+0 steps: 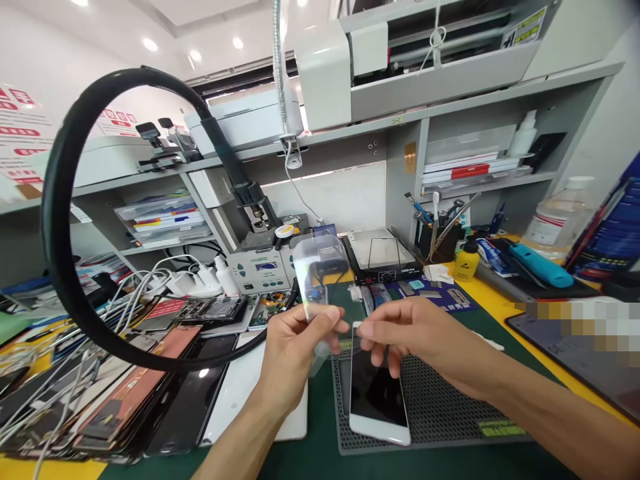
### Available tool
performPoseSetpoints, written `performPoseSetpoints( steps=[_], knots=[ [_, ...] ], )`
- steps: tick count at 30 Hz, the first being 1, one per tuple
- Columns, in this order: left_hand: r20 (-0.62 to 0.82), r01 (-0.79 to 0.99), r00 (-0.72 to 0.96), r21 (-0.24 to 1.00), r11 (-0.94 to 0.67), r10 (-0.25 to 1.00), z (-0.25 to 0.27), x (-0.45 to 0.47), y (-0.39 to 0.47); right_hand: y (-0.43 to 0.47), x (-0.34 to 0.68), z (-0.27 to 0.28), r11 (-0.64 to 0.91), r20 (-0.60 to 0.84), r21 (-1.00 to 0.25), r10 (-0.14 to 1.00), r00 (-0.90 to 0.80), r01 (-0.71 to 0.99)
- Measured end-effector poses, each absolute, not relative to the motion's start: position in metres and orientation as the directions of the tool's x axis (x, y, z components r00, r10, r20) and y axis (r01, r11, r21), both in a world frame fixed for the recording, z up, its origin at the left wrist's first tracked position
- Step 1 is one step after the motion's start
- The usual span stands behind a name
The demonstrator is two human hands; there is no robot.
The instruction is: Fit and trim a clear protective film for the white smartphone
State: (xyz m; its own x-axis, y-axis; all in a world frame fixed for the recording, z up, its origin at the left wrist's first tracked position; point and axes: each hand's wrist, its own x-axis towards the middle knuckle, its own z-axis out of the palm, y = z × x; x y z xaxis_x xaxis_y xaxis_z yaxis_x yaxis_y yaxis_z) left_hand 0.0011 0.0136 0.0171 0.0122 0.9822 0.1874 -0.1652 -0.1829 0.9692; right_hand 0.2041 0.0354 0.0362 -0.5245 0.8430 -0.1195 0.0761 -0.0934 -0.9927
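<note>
In my left hand (300, 347) is a clear, phone-shaped sheet with rounded corners, which looks like a screen protector (313, 267). Thumb and fingers pinch it near its lower end, and the bench shows through it. My right hand (405, 330) hovers over the top of a white-framed smartphone (379, 393), thumb and forefinger closed together; whether anything thin is between them I cannot make out. The smartphone lies with its dark screen up on a grey textured mat (440, 393).
A thick black hose (55, 233) loops across the left side from a rework station (265, 267). Stacked phone parts (135, 393) and white cables crowd the left. Behind the mat stands a flat heating plate (380, 250); to its right are a tool holder (440, 233) and a yellow bottle (466, 260).
</note>
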Motion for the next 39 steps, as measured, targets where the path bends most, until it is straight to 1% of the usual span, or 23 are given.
performPoseSetpoints(
  steps=[5,11,15,19,24,27,30,36,39],
  knots=[
    [0.194,-0.191,0.013,0.963,-0.188,0.981,0.017,0.001,0.014,0.034,0.203,0.032,-0.005,-0.064,-0.993,0.855,-0.515,0.115],
    [0.196,-0.216,0.001,0.958,-0.191,0.981,0.019,0.001,0.015,0.034,0.201,0.034,-0.031,-0.063,-0.997,0.856,-0.513,0.071],
    [0.192,-0.225,-0.009,0.956,-0.189,0.981,0.019,0.001,0.015,0.032,0.199,0.036,-0.062,-0.095,-0.995,0.858,-0.504,0.082],
    [0.179,-0.235,-0.008,0.956,-0.175,0.984,0.019,0.002,0.014,0.032,0.198,0.035,-0.027,-0.066,-0.996,0.858,-0.51,0.083],
    [0.168,-0.371,0.032,0.917,-0.144,0.985,0.026,0.002,0.012,0.033,0.197,0.032,0.045,0.013,-0.997,0.885,-0.466,0.056],
    [0.167,-0.442,0.017,0.886,-0.142,0.986,0.03,0.001,0.011,0.032,0.197,0.031,0.045,0.006,-0.996,0.893,-0.451,0.076],
    [0.18,-0.471,0.002,0.868,-0.158,0.984,0.03,0.0,0.01,0.032,0.197,0.031,0.057,0.016,-0.995,0.893,-0.45,0.08],
    [0.206,-0.478,-0.014,0.858,-0.188,0.978,0.028,0.0,0.01,0.032,0.195,0.027,0.08,0.04,-0.994,0.89,-0.455,0.068],
    [0.22,-0.411,-0.057,0.884,-0.224,0.974,0.027,0.001,0.011,0.032,0.194,0.025,0.078,0.049,-0.996,0.891,-0.452,0.045]
  ],
)
